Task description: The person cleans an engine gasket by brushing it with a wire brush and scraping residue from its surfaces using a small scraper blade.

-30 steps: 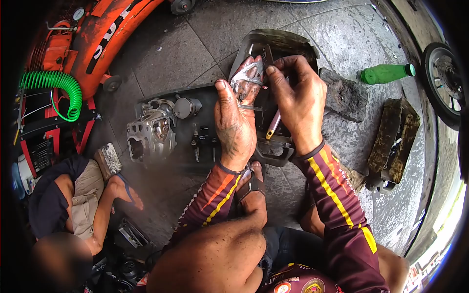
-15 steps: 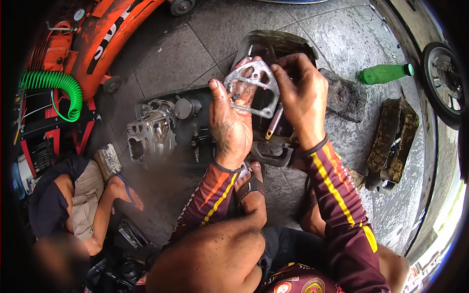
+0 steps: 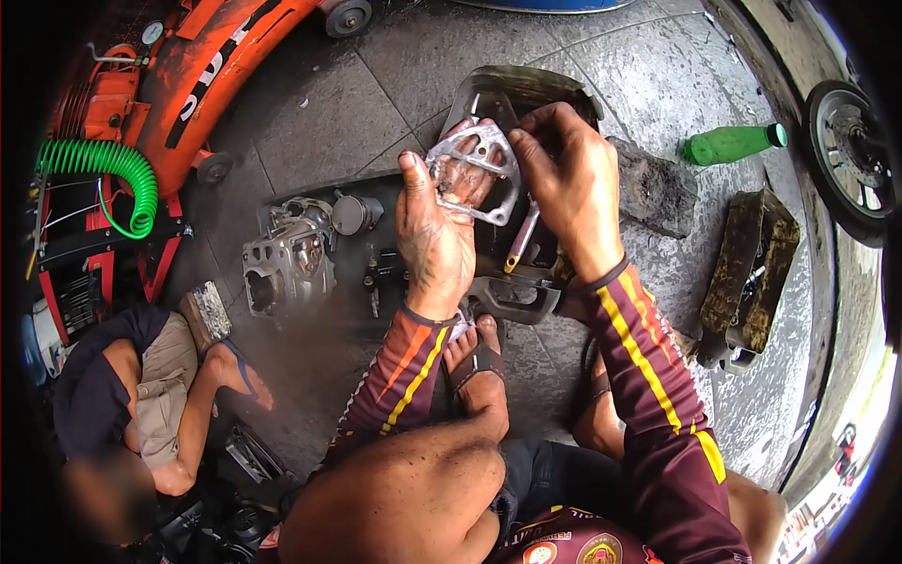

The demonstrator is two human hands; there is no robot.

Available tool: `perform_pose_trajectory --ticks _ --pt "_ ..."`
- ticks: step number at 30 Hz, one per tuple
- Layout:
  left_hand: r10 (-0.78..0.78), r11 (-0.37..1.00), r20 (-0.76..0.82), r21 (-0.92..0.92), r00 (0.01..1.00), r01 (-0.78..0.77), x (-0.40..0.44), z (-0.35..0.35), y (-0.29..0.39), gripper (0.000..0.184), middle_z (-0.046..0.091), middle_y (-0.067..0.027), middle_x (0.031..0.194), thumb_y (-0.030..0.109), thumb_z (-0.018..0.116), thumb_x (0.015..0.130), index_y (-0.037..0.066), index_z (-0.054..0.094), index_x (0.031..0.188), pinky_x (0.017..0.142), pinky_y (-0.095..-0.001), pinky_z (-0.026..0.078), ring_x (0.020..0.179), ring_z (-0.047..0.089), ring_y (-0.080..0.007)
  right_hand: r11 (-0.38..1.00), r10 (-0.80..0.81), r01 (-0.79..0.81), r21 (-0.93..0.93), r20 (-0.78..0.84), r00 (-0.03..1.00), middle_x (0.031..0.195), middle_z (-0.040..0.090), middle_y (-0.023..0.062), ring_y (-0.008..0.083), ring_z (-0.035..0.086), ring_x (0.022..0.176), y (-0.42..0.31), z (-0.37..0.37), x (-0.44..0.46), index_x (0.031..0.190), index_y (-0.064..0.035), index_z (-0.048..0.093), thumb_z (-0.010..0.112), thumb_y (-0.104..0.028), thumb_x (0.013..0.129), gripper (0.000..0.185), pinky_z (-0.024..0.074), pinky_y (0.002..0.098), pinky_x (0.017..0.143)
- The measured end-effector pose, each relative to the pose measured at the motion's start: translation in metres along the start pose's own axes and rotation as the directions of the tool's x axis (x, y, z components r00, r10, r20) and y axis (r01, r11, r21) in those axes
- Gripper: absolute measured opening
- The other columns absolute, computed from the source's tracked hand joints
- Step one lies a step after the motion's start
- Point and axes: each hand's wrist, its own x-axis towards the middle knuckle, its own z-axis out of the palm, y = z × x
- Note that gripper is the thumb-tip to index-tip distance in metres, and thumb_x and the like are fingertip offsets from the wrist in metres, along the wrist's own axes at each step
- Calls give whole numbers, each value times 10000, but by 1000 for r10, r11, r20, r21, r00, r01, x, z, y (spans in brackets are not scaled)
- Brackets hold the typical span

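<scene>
My left hand (image 3: 437, 249) lies palm up under a flat metal spacer plate (image 3: 496, 215) with large cut-out openings, its thumb raised at the side. The plate rests across the fingers, which show through the openings. My right hand (image 3: 575, 193) pinches at the plate's upper right edge with thumb and forefinger. From beneath that hand sticks out a slim rod-like tool (image 3: 520, 246) with a yellowish end; I cannot tell whether the other fingers grip it. Behind both hands sits a dark, grimy plastic cover (image 3: 536, 85).
Metal engine casings (image 3: 287, 258) and a piston (image 3: 358, 215) lie on a dark tray to the left. On the right are a stone block (image 3: 656, 193), green bottle (image 3: 735, 145), dirty oblong container (image 3: 752, 273) and wheel (image 3: 850, 160). Another person (image 3: 155, 385) sits at lower left, near an orange compressor (image 3: 202, 85).
Both hands and the plate have shifted slightly left and down in view. The plate's tilt has changed a little, and my right hand stays at its edge.
</scene>
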Motion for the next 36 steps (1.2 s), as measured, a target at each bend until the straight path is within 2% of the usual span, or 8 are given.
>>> perform_pose_trajectory --ticks 7,13,18,21,24,31,33,36 --pt "-74 997 -73 -26 995 72 14 -12 0 632 518 -271 1345 464 352 1048 -106 454 1302 1073 -463 450 1248 545 -357 944 241 -239 227 21 970 887 701 97 172 663 761 18 -27 1 916 -7 638 687 -130 875 140 510 293 683" --pt "-536 832 50 -141 843 537 25 -24 11 528 581 -249 1294 386 366 1051 -71 500 1278 1086 -459 439 1219 576 -343 874 -482 466 140 378 790 1340 587 84 308 496 1295 18 -52 10 856 -57 652 765 -135 765 164 423 416 1059" --pt "-640 762 125 -28 758 647 25 -31 -4 625 613 -207 1268 486 359 1033 -44 509 1327 1049 -447 459 1183 605 -310 853 -517 497 159 383 766 1139 689 70 307 600 1161 15 -38 9 875 -49 680 767 -106 759 156 493 395 958" --pt "-591 805 133 33 795 593 18 -31 -8 741 608 -189 1285 600 314 1008 -23 481 1372 1037 -437 462 1184 606 -292 968 -98 69 243 106 990 771 700 54 142 668 690 9 -30 5 918 -10 665 722 -89 871 108 514 260 624" --pt "-371 928 165 27 914 372 14 -23 -14 841 456 -171 1462 678 284 974 -6 373 1457 1110 -419 375 1351 451 -268 750 197 -328 574 279 940 756 668 25 52 578 640 4 -31 5 947 16 635 692 -77 900 118 450 207 564" --pt "-116 958 326 -214 938 193 19 -6 -8 661 314 -160 1565 427 401 1037 7 239 1521 1185 -408 257 1452 303 -250 806 265 -356 472 251 931 784 676 30 43 582 670 1 -10 -15 962 -12 612 669 -100 920 113 451 213 576" --pt "-84 969 317 -196 945 152 23 -12 -9 630 332 -191 1545 385 393 1047 -25 254 1504 1180 -409 287 1432 340 -278 917 103 -107 384 31 994 815 705 93 97 657 701 15 -5 -15 1072 -46 574 614 -119 957 142 494 267 580" --pt "-102 969 289 -187 952 161 21 -15 -4 586 371 -209 1517 355 376 1056 -42 294 1479 1168 -403 321 1406 381 -299 980 76 -110 164 201 977 862 707 141 268 709 762 -6 -23 -11 1113 -63 552 591 -115 962 165 520 337 628"
